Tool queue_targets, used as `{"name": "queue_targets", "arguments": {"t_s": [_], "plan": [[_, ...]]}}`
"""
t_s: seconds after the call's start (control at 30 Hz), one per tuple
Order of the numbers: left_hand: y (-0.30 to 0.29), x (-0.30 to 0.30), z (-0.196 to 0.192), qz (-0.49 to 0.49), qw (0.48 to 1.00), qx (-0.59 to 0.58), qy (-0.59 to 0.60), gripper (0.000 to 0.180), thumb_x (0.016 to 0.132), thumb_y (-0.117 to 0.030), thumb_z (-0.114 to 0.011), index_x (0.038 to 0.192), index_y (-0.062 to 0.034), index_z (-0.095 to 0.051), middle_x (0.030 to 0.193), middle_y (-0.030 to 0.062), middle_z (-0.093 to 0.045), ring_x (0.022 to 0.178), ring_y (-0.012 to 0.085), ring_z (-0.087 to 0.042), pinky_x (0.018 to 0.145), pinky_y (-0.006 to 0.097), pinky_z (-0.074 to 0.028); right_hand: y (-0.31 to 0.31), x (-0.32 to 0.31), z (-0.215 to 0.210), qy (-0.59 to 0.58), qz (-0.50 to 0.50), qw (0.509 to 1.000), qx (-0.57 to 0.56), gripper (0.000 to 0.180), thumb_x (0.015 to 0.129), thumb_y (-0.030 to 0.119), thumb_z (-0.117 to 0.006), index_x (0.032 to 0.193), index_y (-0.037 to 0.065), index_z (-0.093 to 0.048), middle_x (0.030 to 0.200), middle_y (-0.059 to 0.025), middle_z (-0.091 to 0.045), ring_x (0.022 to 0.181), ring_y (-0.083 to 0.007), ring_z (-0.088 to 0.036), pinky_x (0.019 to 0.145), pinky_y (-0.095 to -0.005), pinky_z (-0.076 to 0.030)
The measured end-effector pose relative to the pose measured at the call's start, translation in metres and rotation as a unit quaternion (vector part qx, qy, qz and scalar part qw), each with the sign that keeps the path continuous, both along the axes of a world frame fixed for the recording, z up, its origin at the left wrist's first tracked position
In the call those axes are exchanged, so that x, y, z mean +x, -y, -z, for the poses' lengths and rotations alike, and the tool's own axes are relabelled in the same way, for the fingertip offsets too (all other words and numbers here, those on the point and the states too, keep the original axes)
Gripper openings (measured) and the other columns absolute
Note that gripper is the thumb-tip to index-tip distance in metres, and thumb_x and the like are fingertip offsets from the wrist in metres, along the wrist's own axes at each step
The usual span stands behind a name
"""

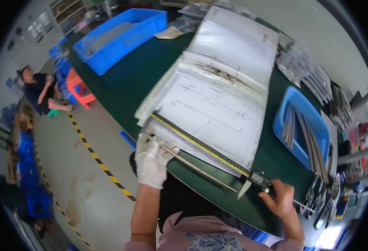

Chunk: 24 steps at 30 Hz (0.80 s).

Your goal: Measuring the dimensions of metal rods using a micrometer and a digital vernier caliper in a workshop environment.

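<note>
At the near edge of the green table [121, 83], your left hand [152, 161], in a white glove, is closed around one end of a thin metal rod [192, 165]. That rod runs from your glove toward the right, just beside the long digital caliper [209, 150], whose yellow-marked beam lies across the lower edge of the open binder [221, 83]. Your bare right hand [280, 198] pinches the caliper's sliding head at the display, fingers curled around it, and the caliper's jaws point down at the far end of the rod. Whether the jaws touch the rod, you cannot tell from this view.

To your right, a small blue tray [284, 104] holds more metal rods, with dark tools beside it. A large blue bin [121, 35] sits at the far left of the table. Another person [41, 90] sits on the floor well apart, near an orange stool [80, 88].
</note>
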<state>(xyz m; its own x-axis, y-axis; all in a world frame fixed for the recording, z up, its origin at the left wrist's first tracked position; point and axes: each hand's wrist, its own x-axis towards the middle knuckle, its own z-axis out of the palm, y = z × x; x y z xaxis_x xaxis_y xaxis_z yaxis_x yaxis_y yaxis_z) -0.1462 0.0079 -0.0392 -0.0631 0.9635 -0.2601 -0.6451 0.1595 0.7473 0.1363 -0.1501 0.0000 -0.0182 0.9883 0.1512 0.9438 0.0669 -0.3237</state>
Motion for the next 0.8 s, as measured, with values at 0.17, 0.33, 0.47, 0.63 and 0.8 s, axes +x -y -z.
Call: {"name": "queue_targets", "arguments": {"t_s": [0.17,0.33,0.47,0.63,0.8], "plan": [[-0.006,-0.001,0.000,0.033,0.999,0.027,-0.021,0.030,0.087,-0.011,-0.041,0.116,-0.0065,-0.039,0.083,0.0004,-0.051,0.079,0.0146,-0.057,0.069,0.031,-0.051,-0.002,0.005,0.001,-0.028,-0.006,0.999,-0.017,0.032,0.067,0.029,-0.065,0.081,0.003,-0.052,0.053,-0.0090,-0.050,0.046,-0.0268,-0.050,0.043,-0.0355,-0.038],[-0.005,0.007,-0.001,0.031,0.999,0.026,-0.028,0.030,0.087,-0.008,-0.040,0.116,-0.0054,-0.038,0.082,0.0026,-0.052,0.077,0.0165,-0.058,0.066,0.031,-0.052,0.003,0.008,0.000,0.014,-0.007,1.000,0.008,0.033,0.069,0.032,-0.064,0.079,0.004,-0.052,0.054,-0.0095,-0.051,0.045,-0.0274,-0.051,0.041,-0.0357,-0.038],[0.000,0.006,-0.003,0.017,0.999,0.025,-0.036,0.030,0.086,-0.005,-0.038,0.117,-0.0054,-0.037,0.083,0.0046,-0.053,0.075,0.0183,-0.060,0.064,0.032,-0.054,0.004,0.008,0.006,0.012,0.003,1.000,0.022,0.037,0.067,0.039,-0.065,0.071,0.005,-0.051,0.050,-0.0080,-0.048,0.041,-0.0260,-0.049,0.038,-0.0343,-0.037],[-0.001,0.008,-0.005,0.014,0.997,0.020,-0.076,0.030,0.086,-0.006,-0.040,0.117,-0.0061,-0.038,0.083,0.0034,-0.053,0.076,0.0167,-0.059,0.064,0.031,-0.053,0.002,0.008,0.012,-0.002,0.024,0.999,0.034,0.040,0.064,0.043,-0.067,0.065,0.007,-0.051,0.045,-0.0064,-0.046,0.039,-0.0244,-0.047,0.036,-0.0334,-0.036],[-0.001,0.007,-0.003,0.023,0.996,0.022,-0.082,0.032,0.086,-0.007,-0.041,0.118,-0.0063,-0.037,0.082,0.0014,-0.052,0.077,0.0147,-0.057,0.067,0.030,-0.051,-0.001,0.009,0.014,-0.013,0.020,0.998,0.052,0.039,0.063,0.042,-0.067,0.067,0.006,-0.051,0.046,-0.0063,-0.047,0.039,-0.0244,-0.048,0.037,-0.0333,-0.036]]}}
